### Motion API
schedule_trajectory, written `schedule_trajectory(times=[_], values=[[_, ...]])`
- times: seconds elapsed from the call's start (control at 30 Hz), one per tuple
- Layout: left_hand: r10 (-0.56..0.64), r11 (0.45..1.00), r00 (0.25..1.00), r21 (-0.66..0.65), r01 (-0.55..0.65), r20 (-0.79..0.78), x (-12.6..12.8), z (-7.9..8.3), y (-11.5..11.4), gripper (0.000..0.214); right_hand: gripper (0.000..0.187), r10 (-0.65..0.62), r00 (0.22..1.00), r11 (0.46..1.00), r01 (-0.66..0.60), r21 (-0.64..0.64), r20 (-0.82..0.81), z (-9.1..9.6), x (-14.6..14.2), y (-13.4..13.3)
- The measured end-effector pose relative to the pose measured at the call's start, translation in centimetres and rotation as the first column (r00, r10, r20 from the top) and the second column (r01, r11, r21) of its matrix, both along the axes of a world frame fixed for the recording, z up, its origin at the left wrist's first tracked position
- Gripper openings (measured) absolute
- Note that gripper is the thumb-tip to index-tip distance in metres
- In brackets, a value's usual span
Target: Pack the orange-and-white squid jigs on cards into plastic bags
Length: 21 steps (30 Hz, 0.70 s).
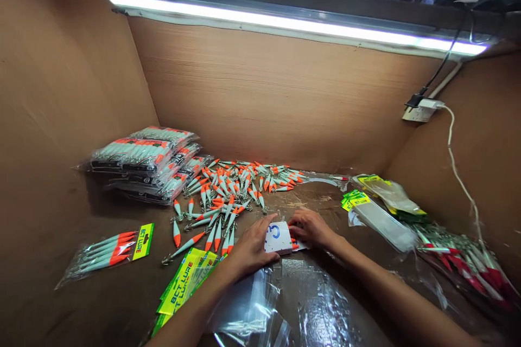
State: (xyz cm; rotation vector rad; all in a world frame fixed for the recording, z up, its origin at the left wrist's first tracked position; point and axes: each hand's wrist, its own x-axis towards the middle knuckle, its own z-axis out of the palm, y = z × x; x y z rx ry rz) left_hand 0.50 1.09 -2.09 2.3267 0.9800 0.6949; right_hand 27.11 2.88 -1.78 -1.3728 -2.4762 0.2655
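Note:
My left hand point(252, 246) and my right hand point(311, 227) rest on the brown table point(61, 217) on either side of a small white card point(279, 237) with a blue mark. Both hands touch the card, with curled fingers closing on its edges. Just beyond them lies a heap of white and orange fishing lures point(232, 187). Under my left forearm lie clear plastic bags point(244, 303) and yellow-green BCT LURE header cards point(185, 284).
A packed bag of lures point(108, 252) lies at the left. Stacked full packs point(146, 165) sit at the back left. Empty bags with yellow headers point(378, 203) and red and white lures point(468, 265) lie at the right. Brown walls enclose the desk under a strip light point(285, 21).

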Motion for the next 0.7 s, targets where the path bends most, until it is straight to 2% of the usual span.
schedule_trajectory(times=[0.17,0.23,0.3,0.37,0.4,0.5,0.6,0.7], values=[[-0.006,1.0,1.0,-0.025,0.006,-0.003,-0.2,0.5,-0.2,0.104,0.023,0.187,0.982,0.982,-0.187,-0.009,0.025,-0.3,-0.4,1.4],[-0.011,0.999,1.0,-0.049,0.01,-0.008,-0.2,0.6,-0.4,0.105,0.025,0.267,0.963,0.963,-0.266,-0.043,0.021,0.6,0.3,1.9],[-0.013,0.998,1.0,-0.068,0.012,-0.014,-0.3,0.6,-0.5,0.107,0.024,0.309,0.951,0.94,-0.302,-0.158,0.025,1.9,0.9,2.8],[-0.025,0.997,1.0,-0.071,0.024,-0.01,-0.3,0.4,-0.5,0.108,0.027,0.222,0.973,0.95,-0.202,-0.239,0.06,3.1,1.4,4.3],[-0.032,0.997,0.999,-0.067,0.032,-0.004,-0.4,0.2,-0.4,0.108,0.03,0.127,0.988,0.967,-0.104,-0.232,0.086,3.5,1.4,5.2],[-0.042,0.998,0.999,-0.052,0.042,0.006,-0.4,0.1,-0.4,0.108,0.039,-0.156,0.983,0.984,0.163,-0.066,0.101,3.8,0.8,8.2],[-0.031,0.999,0.999,-0.041,0.031,0.006,-0.4,0.4,-0.4,0.107,0.039,-0.265,0.958,0.964,0.265,0.014,0.112,3.0,-0.2,10.3],[-0.038,0.999,0.998,0.005,0.038,0.041,-0.3,0.8,-0.4,0.103,0.03,-0.297,0.948,0.955,0.293,0.054,0.111,2.6,-0.5,10.8]])
